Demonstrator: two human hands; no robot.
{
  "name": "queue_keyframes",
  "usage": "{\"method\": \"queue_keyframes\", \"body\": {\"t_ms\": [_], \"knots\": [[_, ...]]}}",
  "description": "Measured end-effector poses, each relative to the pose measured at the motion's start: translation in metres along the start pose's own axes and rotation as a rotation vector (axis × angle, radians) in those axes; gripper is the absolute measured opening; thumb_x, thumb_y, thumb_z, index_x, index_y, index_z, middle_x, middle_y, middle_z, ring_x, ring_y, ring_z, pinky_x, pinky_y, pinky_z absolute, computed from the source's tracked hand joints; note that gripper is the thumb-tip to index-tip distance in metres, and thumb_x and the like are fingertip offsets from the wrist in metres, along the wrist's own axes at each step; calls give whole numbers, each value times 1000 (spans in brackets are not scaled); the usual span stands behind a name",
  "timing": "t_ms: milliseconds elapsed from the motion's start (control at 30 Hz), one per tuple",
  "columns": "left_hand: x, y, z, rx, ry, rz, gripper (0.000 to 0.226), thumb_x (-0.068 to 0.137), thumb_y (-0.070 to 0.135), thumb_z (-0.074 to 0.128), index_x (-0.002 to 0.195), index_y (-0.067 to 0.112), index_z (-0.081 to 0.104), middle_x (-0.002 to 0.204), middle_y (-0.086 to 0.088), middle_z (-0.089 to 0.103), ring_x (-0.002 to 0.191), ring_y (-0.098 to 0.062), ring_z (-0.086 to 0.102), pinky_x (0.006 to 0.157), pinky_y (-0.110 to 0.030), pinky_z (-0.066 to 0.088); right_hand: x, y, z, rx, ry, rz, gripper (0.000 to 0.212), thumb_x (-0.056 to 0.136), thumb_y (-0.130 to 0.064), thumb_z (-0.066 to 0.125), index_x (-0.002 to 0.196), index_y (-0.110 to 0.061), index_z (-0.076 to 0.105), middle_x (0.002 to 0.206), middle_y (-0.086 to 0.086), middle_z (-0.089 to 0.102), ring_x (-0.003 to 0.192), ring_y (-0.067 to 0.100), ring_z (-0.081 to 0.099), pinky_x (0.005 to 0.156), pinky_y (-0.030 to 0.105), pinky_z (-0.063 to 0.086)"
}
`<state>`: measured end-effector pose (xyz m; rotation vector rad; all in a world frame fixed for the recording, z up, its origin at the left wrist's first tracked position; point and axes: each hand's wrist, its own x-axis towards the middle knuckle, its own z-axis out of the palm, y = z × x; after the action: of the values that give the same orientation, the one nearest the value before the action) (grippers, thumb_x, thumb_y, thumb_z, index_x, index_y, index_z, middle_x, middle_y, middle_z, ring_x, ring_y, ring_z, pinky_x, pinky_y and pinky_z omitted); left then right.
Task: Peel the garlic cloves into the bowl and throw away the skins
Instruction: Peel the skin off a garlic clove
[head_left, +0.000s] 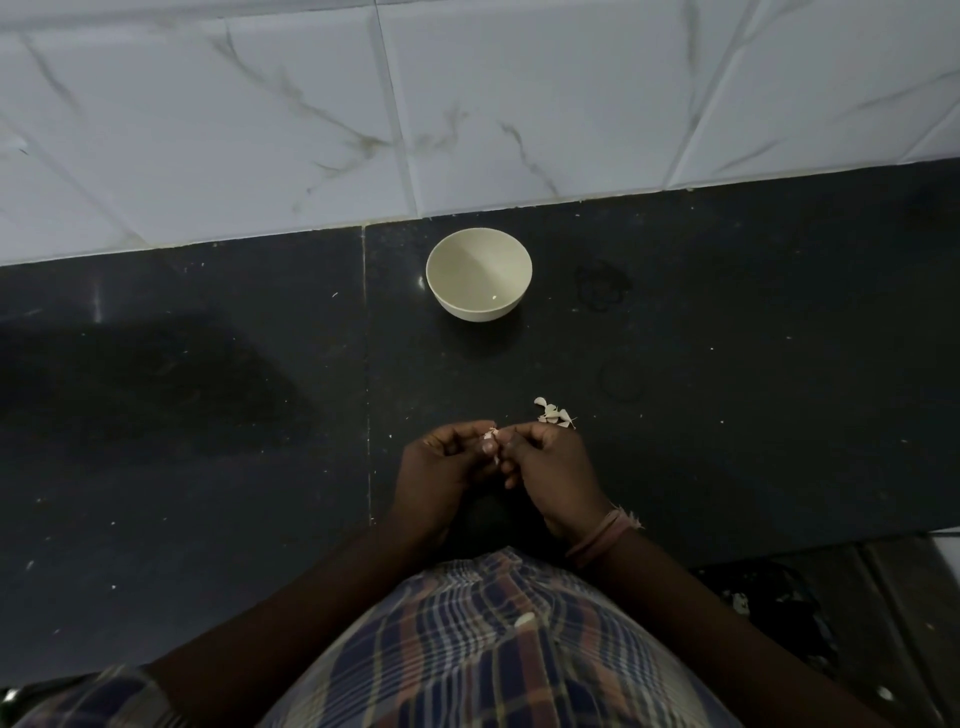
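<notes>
left hand (441, 462): my fingers curl round a garlic clove (490, 434), pinching it at the tips
right hand (545, 462): fingers curled in, pinching the same clove from the other side; thread band on my wrist
clove: held between both hands, above the counter (208, 389), bits of skin showing
skins (553, 414): small pale heap on the counter, just beyond my right hand
bowl (478, 275): cream, upright, well beyond my hands, near the tiled wall (467, 104)
counter: dark stone, white specks scattered

Plaid shirt (498, 639) in blue, rust and cream; pinkish thread band (597, 540) at right wrist.
</notes>
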<state>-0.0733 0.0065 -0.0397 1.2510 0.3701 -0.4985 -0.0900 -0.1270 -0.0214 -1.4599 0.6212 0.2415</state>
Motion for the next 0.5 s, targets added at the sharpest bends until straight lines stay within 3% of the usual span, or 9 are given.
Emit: {"method": "queue_keyframes", "body": {"t_ms": [133,267,433,500], "knots": [[0,2,2,-106,-15,-44,19,93,-7,60,106,3,70,96,-13,77,87,-20,74,82,-31,62,3,-2,-2,221,-53,84,21,104,-7,51,88,-3,65,71,6,62,60,11,55,57,23,47],[1,7,2,-212,-38,-78,21,96,-6,57,110,3,69,99,-11,77,92,-19,74,77,-26,61,14,4,-10,431,-10,152,14,104,-6,52,95,0,62,85,15,68,76,22,65,73,32,56],[1,8,3,-262,-56,-122,22,97,-3,55,115,2,68,106,-13,75,94,-18,74,78,-26,60,27,16,-24,243,217,99,12,101,-6,57,97,2,66,88,19,69,70,21,67,68,32,60],[0,9,3,-273,-61,-143,24,98,-2,53,117,2,67,108,-13,75,96,-18,74,79,-26,60,31,19,-28,141,255,65,11,100,-3,57,103,2,66,92,19,71,71,21,70,73,36,62]]}}
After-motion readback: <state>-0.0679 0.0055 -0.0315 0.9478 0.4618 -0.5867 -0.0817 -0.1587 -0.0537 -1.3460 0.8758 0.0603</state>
